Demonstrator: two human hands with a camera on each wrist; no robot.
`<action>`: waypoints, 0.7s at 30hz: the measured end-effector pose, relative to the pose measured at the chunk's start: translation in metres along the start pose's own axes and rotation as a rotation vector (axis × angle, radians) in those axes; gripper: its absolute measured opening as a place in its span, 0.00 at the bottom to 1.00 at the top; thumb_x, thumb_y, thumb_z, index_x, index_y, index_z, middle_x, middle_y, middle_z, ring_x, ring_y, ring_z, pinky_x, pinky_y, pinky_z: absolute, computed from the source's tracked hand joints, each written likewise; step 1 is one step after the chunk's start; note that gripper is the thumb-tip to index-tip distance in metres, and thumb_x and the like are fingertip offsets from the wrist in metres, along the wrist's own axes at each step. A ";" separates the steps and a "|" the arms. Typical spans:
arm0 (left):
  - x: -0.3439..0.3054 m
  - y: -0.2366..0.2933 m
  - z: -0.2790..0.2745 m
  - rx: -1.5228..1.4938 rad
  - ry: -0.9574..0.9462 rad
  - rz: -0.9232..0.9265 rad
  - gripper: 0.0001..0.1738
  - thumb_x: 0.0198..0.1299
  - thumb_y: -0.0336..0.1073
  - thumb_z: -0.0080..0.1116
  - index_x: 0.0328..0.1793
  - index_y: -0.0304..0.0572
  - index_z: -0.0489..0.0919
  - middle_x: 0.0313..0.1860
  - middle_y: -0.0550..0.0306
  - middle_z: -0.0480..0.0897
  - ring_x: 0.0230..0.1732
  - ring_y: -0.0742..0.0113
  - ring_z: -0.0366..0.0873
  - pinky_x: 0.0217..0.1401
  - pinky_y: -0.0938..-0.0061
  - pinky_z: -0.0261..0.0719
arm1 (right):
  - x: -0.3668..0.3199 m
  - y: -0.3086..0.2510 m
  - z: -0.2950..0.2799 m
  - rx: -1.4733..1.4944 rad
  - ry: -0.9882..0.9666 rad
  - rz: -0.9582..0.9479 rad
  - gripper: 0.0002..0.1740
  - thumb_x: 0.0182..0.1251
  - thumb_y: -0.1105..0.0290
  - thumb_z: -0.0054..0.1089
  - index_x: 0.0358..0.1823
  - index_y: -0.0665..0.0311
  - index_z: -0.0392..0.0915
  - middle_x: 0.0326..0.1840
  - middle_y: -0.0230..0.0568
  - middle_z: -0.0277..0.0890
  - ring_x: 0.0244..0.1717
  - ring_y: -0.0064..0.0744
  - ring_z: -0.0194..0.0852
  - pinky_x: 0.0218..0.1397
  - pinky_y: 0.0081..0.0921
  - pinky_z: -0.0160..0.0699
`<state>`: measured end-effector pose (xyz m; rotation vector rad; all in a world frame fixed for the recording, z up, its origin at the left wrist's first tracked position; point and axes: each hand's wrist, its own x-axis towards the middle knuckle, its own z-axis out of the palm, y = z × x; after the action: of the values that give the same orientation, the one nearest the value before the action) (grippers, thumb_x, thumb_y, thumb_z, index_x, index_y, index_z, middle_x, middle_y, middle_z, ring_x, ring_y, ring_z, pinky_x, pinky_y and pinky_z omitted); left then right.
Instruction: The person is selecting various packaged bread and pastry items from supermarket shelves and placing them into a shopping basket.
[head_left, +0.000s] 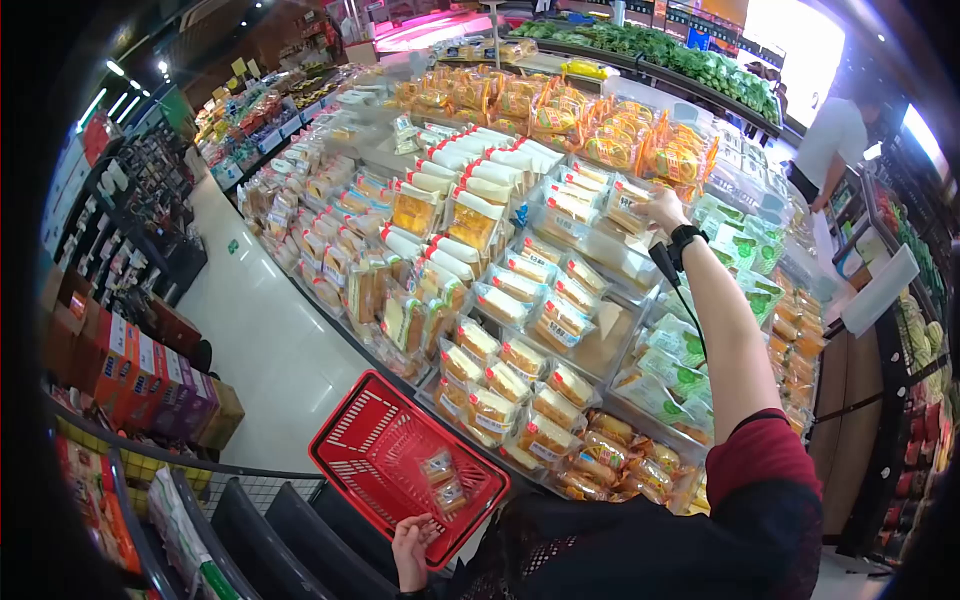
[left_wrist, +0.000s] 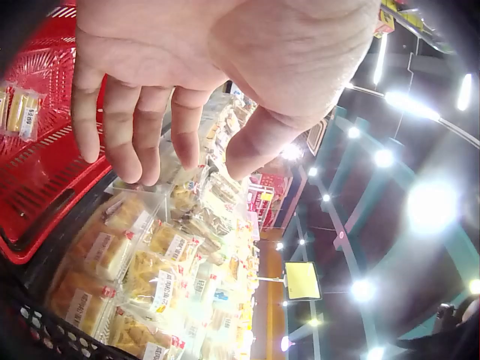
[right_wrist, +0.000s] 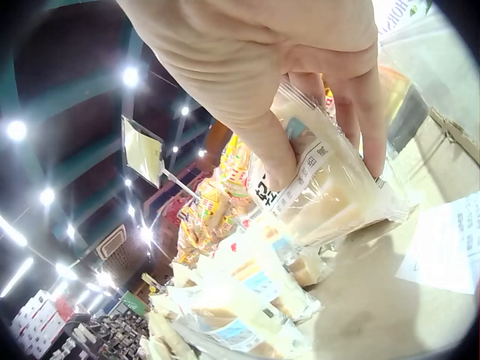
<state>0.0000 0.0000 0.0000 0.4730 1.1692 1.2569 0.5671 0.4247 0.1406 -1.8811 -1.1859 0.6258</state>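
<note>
My right hand [head_left: 664, 210] reaches across the display and pinches a clear-wrapped bread pack [head_left: 627, 205]. In the right wrist view, the thumb and fingers of the hand [right_wrist: 300, 97] grip the upper part of the pack [right_wrist: 330, 191], which is tilted above the shelf. My left hand [head_left: 412, 548] is beside the rim of the red basket [head_left: 345, 405], holding nothing. The left wrist view shows that hand [left_wrist: 202, 75] with fingers loosely bent, near the basket [left_wrist: 45, 187]. Small wrapped packs [head_left: 446, 490] lie in the basket.
Rows of packaged bread [head_left: 490, 400] cover the display, with green-printed packs [head_left: 680, 345] to the right and orange-wrapped ones [head_left: 555, 115] behind. Dark curved bars [head_left: 270, 530] are at lower left. A person in a white shirt [head_left: 838, 140] stands at upper right beside vegetable shelves.
</note>
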 end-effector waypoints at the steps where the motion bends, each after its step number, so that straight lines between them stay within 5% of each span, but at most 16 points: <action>1: -0.006 0.007 0.009 0.041 -0.017 -0.002 0.16 0.65 0.39 0.48 0.53 0.38 0.71 0.51 0.49 0.77 0.49 0.62 0.77 0.54 0.68 0.74 | 0.005 0.004 0.006 -0.057 0.041 -0.009 0.38 0.41 0.66 0.74 0.56 0.70 0.69 0.45 0.49 0.77 0.38 0.38 0.81 0.27 0.31 0.85; 6: -0.015 0.017 0.023 0.116 -0.004 0.006 0.17 0.65 0.41 0.48 0.53 0.37 0.72 0.51 0.51 0.77 0.49 0.61 0.77 0.53 0.68 0.74 | 0.012 0.011 0.009 -0.186 0.050 0.057 0.30 0.35 0.64 0.75 0.41 0.75 0.78 0.38 0.49 0.80 0.33 0.35 0.82 0.27 0.27 0.85; 9: -0.020 0.021 0.028 0.156 0.001 0.017 0.17 0.65 0.41 0.48 0.52 0.37 0.73 0.50 0.51 0.78 0.48 0.63 0.77 0.53 0.69 0.74 | 0.018 0.000 0.000 -0.401 -0.198 0.187 0.42 0.36 0.64 0.76 0.53 0.80 0.66 0.45 0.52 0.74 0.32 0.39 0.80 0.23 0.31 0.83; 11: -0.021 0.022 0.028 0.143 0.006 0.011 0.16 0.65 0.41 0.48 0.51 0.36 0.73 0.50 0.51 0.78 0.48 0.64 0.77 0.52 0.69 0.74 | 0.027 0.006 0.014 -0.533 0.043 0.245 0.46 0.34 0.61 0.76 0.56 0.78 0.65 0.50 0.53 0.74 0.50 0.41 0.77 0.47 0.34 0.81; 13: -0.023 0.017 0.029 0.129 0.013 0.021 0.16 0.65 0.41 0.48 0.51 0.36 0.73 0.49 0.51 0.78 0.48 0.64 0.77 0.52 0.69 0.74 | 0.046 0.006 0.017 -0.508 -0.054 0.359 0.52 0.35 0.60 0.77 0.59 0.79 0.57 0.55 0.53 0.70 0.57 0.42 0.71 0.56 0.34 0.75; 15: -0.023 0.013 0.026 0.114 0.020 0.032 0.16 0.65 0.41 0.48 0.51 0.36 0.73 0.49 0.51 0.78 0.48 0.64 0.77 0.52 0.69 0.74 | 0.057 0.011 0.021 -0.590 -0.125 0.294 0.50 0.36 0.61 0.77 0.57 0.78 0.56 0.52 0.54 0.72 0.51 0.43 0.76 0.49 0.34 0.80; 17: -0.021 0.008 0.018 0.162 0.026 0.001 0.16 0.66 0.40 0.46 0.50 0.35 0.73 0.49 0.51 0.78 0.48 0.63 0.77 0.52 0.69 0.74 | 0.051 0.023 0.019 -0.190 -0.026 0.344 0.48 0.37 0.69 0.77 0.56 0.80 0.53 0.51 0.57 0.71 0.38 0.44 0.81 0.28 0.35 0.85; 21: -0.018 -0.010 0.004 0.145 0.036 -0.002 0.16 0.65 0.38 0.49 0.57 0.44 0.72 0.44 0.54 0.78 0.42 0.65 0.77 0.48 0.68 0.76 | 0.052 0.036 0.023 -0.182 0.038 0.163 0.48 0.35 0.67 0.78 0.55 0.80 0.55 0.43 0.56 0.75 0.33 0.42 0.82 0.27 0.33 0.84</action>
<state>0.0102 -0.0184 0.0010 0.5588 1.2966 1.1880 0.5903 0.4719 0.0986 -2.1505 -1.1031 0.5826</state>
